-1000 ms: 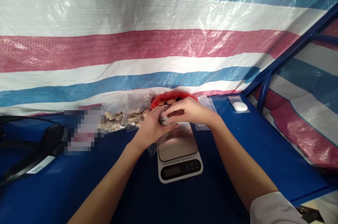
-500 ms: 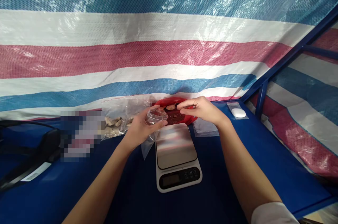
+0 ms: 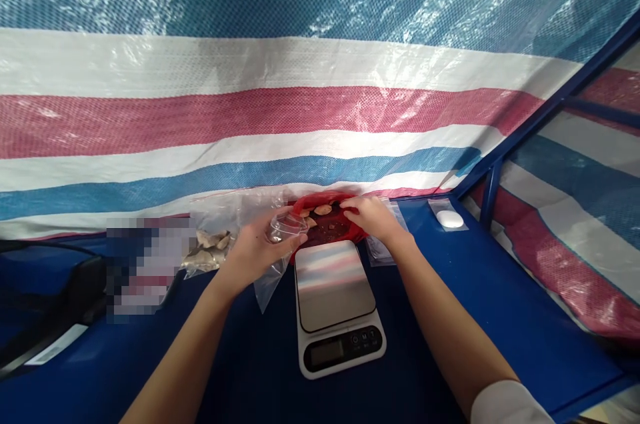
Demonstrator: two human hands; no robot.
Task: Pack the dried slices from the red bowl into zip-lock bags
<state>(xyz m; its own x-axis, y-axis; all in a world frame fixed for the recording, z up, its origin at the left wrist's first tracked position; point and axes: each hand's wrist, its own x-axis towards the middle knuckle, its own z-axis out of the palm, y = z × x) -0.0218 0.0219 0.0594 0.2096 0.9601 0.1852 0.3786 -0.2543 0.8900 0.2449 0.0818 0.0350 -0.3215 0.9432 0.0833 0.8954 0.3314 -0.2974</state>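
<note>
In my left hand (image 3: 255,247) is a clear plastic bag (image 3: 273,277), its mouth held apart between thumb and fingers. Just right of it an open red plastic bag (image 3: 325,199) holds several pale flat slices (image 3: 323,209) and small dark bits. My right hand (image 3: 375,216) reaches over that bag's right rim with its fingers curled together. What those fingers hold, if anything, is hidden. A white kitchen scale (image 3: 336,287) with a bare metal plate stands in front of the red bag.
Left of my left hand lies a clear bag of pale dried pieces (image 3: 210,251). Flat clear bags (image 3: 383,254) lie behind the scale, and a small bag with a white oval object (image 3: 450,219) is farther right. A black device (image 3: 60,304) sits far left. Striped sheeting (image 3: 300,111) walls the back.
My right hand has come down and curled in at the red bag's right rim. My left hand still holds the clear bag beside the red one. The view has shifted slightly.
</note>
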